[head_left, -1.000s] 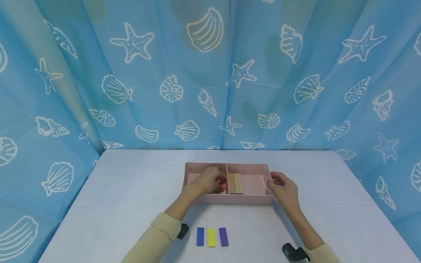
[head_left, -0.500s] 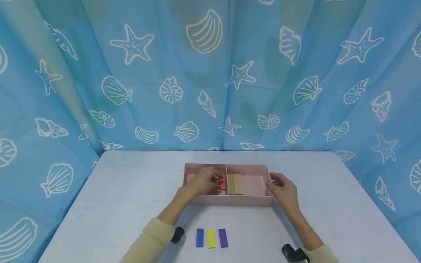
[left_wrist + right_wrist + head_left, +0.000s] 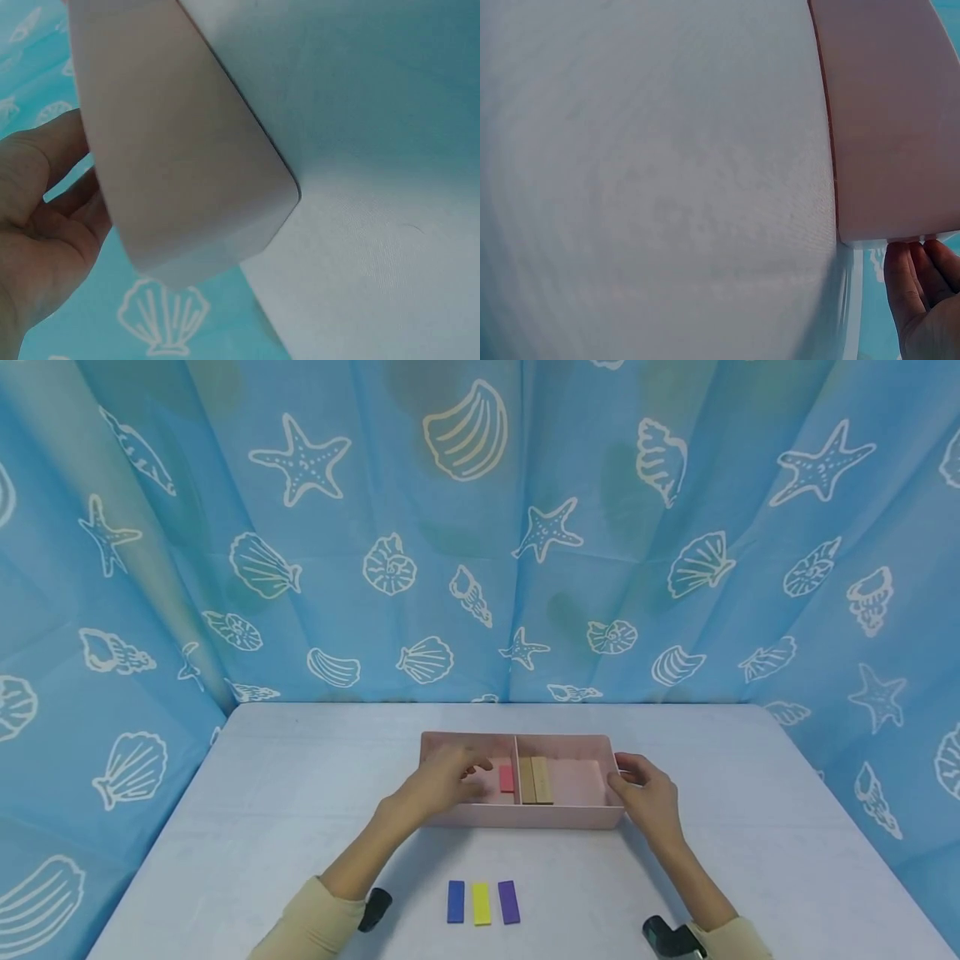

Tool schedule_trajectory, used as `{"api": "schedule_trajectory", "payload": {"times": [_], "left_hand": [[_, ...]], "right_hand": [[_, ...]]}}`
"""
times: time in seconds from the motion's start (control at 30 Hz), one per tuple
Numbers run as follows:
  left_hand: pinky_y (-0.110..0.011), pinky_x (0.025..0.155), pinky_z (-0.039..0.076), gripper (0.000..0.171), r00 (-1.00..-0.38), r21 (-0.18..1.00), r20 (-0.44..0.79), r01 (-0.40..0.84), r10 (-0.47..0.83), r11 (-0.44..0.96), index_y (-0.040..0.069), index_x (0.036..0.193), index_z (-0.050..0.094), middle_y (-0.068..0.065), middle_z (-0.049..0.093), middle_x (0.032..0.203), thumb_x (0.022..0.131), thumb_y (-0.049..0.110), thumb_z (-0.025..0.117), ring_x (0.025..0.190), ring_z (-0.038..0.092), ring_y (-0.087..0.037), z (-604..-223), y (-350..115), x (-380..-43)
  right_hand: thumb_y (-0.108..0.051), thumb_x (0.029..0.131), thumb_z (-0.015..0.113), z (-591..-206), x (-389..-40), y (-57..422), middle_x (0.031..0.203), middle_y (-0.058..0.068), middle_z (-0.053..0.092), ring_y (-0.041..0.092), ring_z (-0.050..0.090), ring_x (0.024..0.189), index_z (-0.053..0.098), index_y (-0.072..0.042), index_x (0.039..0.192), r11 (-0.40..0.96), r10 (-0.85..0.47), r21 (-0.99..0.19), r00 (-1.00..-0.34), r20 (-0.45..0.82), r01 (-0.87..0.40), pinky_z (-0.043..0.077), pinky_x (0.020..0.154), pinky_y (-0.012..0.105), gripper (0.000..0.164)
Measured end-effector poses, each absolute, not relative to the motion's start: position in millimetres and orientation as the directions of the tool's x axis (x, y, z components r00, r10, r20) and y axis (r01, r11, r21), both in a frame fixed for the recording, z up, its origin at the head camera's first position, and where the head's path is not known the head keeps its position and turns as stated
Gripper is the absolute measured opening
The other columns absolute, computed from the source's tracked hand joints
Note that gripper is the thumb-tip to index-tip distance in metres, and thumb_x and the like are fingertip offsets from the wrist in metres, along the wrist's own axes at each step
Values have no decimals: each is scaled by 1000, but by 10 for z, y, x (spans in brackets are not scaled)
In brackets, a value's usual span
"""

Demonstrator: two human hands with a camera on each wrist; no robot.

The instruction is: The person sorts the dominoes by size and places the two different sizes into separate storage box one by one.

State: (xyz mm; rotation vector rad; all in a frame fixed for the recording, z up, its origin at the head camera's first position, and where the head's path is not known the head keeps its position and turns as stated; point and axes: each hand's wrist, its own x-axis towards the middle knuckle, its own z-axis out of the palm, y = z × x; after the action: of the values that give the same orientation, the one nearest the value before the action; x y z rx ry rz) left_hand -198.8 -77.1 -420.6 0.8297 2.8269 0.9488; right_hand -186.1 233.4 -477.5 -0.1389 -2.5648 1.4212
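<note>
A pink two-compartment box (image 3: pixel 551 816) sits on the table. My left hand (image 3: pixel 442 781) is over its left compartment, fingers loosely bent and apart, with nothing visible between them. A red block (image 3: pixel 507 779) lies in that compartment beside the divider, to the right of my fingertips. Two light wooden blocks (image 3: pixel 536 780) lie side by side in the right compartment, along the divider. My right hand (image 3: pixel 651 793) touches the box's right end; in the right wrist view its fairly straight fingers (image 3: pixel 904 281) meet the end wall. In the left wrist view the box's wall hides part of my left hand (image 3: pixel 45 217).
In front of the box, a blue block (image 3: pixel 456 902), a yellow block (image 3: pixel 482 903) and a purple block (image 3: pixel 509 902) lie in a row on the white-covered table (image 3: pixel 315 777). A blue curtain (image 3: pixel 480 527) with shell prints hangs behind the table and along its sides.
My left hand has moved left, away from the divider and the red block, uncovering that block in the left compartment. My right hand stays at the box's right end.
</note>
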Motion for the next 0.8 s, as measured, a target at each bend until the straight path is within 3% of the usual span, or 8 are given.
{"api": "schedule_trajectory", "payload": {"times": [0.1, 0.27, 0.47, 0.67, 0.8], "left_hand": [[-35, 87, 56, 28, -854, 554, 124, 482, 506, 678, 4, 116, 71, -8, 69, 112, 88, 8, 75, 100, 65, -25, -4176, -799, -1891], [-33, 85, 57, 30, -834, 519, 184, 531, 520, 669, 5, 114, 71, -8, 69, 110, 85, 7, 79, 99, 68, -25, -4084, -868, -1735], [-32, 83, 58, 28, -825, 454, 212, 558, 525, 694, 7, 112, 72, -6, 68, 109, 85, 9, 79, 95, 68, -22, -3979, -982, -1523], [-33, 86, 57, 29, -817, 428, 155, 562, 555, 708, 8, 111, 72, -3, 69, 109, 83, 10, 80, 99, 67, -18, -3961, -1042, -1319], [-32, 87, 56, 32, -818, 398, 91, 552, 567, 732, 11, 112, 73, 0, 69, 109, 82, 15, 82, 101, 67, -16, -4008, -1066, -1200]], "right_hand": [[-14, 95, 60, -4776, -1875, 2336, 130, 19, 61, 35, 59, 114, 59, 0, 131, 530, 179, -848, -974, 135, -20, 52, 94, 46, 38], [-16, 95, 60, -4775, -1874, 2328, 129, 18, 62, 34, 60, 112, 60, -1, 130, 551, 193, -834, -969, 153, -22, 55, 89, 39, 39], [-16, 97, 59, -4780, -1893, 2359, 133, 16, 60, 31, 58, 116, 57, -3, 133, 530, 177, -848, -979, 104, 5, 51, 95, 41, 39], [-16, 98, 60, -4779, -1897, 2372, 134, 15, 60, 29, 59, 116, 58, -3, 134, 536, 178, -844, -980, 92, 18, 46, 86, 17, 38], [-17, 98, 60, -4774, -1898, 2361, 134, 15, 60, 29, 59, 117, 57, -3, 134, 530, 180, -848, -980, 87, 22, 49, 91, 24, 39]]}}
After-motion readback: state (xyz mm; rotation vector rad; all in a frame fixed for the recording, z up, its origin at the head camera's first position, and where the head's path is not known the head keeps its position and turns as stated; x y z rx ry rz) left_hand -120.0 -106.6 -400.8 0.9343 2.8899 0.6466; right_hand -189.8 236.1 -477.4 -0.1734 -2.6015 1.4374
